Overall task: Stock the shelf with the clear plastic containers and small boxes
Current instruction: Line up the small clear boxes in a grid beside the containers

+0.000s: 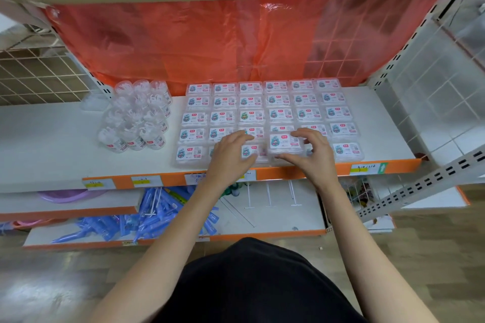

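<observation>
Pinching a box (pixel 284 143) by its far and near edges, the right hand (pixel 312 155) holds it just above the near rows of boxes (pixel 280 114), label up. It is probably gripped by the edges so that it can be set squarely on the layer below without knocking its neighbours. The fingers curl over the far edge and the thumb lies along the near edge, with the wrist low over the shelf (pixel 65 139) lip.

The left hand (pixel 231 155) lies arched over a near-row box just left of it, fingers spread, likely steadying the row. Whether it grips that box or only rests on it cannot be told. Both forearms reach forward, roughly parallel.

The boxes fill the shelf's right half in a tidy grid, labels facing up so that they read from the aisle. The round containers (pixel 139 118) stand bunched just left of them.
</observation>
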Motion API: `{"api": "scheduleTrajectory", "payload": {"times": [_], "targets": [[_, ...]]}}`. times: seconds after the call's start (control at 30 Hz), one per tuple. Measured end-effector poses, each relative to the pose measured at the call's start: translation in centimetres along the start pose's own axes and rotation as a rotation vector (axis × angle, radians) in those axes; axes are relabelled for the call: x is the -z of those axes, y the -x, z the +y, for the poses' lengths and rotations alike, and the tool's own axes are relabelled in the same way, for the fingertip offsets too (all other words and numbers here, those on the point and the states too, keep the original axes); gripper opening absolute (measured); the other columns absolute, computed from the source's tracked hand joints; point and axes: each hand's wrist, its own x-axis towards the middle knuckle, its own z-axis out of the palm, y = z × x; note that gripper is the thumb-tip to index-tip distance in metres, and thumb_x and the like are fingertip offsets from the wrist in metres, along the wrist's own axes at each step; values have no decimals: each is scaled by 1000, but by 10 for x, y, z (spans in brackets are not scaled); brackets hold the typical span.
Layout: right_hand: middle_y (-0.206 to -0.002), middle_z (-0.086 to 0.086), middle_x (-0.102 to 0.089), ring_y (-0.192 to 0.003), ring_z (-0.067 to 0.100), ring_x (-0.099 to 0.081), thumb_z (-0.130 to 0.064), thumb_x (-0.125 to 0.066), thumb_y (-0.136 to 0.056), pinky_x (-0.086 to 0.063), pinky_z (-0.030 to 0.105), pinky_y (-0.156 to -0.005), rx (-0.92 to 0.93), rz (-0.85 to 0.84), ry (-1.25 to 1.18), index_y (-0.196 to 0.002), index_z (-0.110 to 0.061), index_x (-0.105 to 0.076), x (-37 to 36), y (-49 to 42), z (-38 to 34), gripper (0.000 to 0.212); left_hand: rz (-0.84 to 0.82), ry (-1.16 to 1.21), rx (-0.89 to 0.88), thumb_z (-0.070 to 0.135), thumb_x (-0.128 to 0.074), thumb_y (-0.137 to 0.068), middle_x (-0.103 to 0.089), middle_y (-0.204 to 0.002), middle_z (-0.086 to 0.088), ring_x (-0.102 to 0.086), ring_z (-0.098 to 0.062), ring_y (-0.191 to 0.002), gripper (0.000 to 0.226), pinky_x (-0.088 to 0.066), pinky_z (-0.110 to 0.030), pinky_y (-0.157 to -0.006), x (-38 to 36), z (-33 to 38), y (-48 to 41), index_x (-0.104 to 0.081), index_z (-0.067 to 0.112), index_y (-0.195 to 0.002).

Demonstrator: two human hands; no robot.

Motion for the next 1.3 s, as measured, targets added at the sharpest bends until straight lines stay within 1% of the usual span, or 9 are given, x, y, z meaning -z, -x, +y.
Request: {"api": "scheduleTrajectory", "payload": {"times": [0.13,0.37,0.43,0.53,0.73,0.9,1.0,1.17,1.3], "targets": [[-125,-5,-61,-115,20,-52,-29,-88,-70,-40,27,-93,-96,-1,73,-111,-22,-65,3,12,19,48,-77,-173,4,31,-65,-90,-26,-159,1,-17,-21,-147,55,-7,-34,-115,-22,-11,10,-46,24,-141],[-133,2,-58,-122,24,-50,-30,-86,-72,-42,42,-103,-134,-48,128,-116,-20,-63,-15,19,30,51,42,-201,-14,30,-57,-96,-42,-149,0,-28,-21,-141,44,-13,-34,-114,-36,-11,14,-50,20,-139],[-141,6,-52,-130,27,-46,-26,-83,-76,-36,35,-108,-153,-85,136,-119,-20,-62,-17,19,32,48,73,-198,-20,29,-58,-95,-48,-143,0,-34,-22,-137,41,-17,-34,-112,-36,-10,12,-54,19,-134],[-151,6,-39,-138,21,-38,-18,-79,-80,-30,21,-101,-167,-82,146,-120,-18,-62,-17,18,31,44,97,-202,-31,26,-62,-93,-53,-138,0,-39,-22,-131,39,-18,-32,-109,-36,-8,11,-57,17,-131],[-149,7,-39,-136,25,-39,-26,-79,-79,-33,40,-108,-136,-67,232,-117,-19,-64,-19,19,28,42,89,-213,-27,28,-60,-94,-49,-142,-2,-35,-22,-135,41,-15,-28,-109,-35,-5,9,-55,15,-133],[-145,4,-41,-132,21,-40,-36,-76,-78,-21,30,-101,-65,21,196,-113,-21,-65,-23,23,10,40,131,-184,-3,27,-58,-94,-41,-149,-5,-30,-22,-141,46,-13,-30,-115,-21,-6,15,-50,12,-137],[-140,7,-48,-129,23,-43,-45,-63,-81,-28,35,-100,16,66,127,-112,-17,-65,-44,19,-17,42,235,-193,46,23,-60,-92,-45,-145,-6,-33,-23,-138,46,-16,-30,-115,2,-21,26,-50,11,-135],[-132,1,-52,-125,17,-45,-40,-59,-86,-42,46,-101,156,-69,26,-117,-18,-62,-105,11,-74,38,355,-280,144,22,-60,-89,-49,-141,-9,-39,-26,-134,46,-21,-35,-112,55,-73,50,-53,8,-132],[-128,3,-55,-123,17,-48,-30,-65,-87,-40,40,-102,260,-169,2,-115,-15,-62,-165,21,-117,32,432,-302,219,25,-56,-85,-53,-135,-12,-46,-31,-128,45,-28,-39,-108,95,-129,68,-57,7,-126]]}}
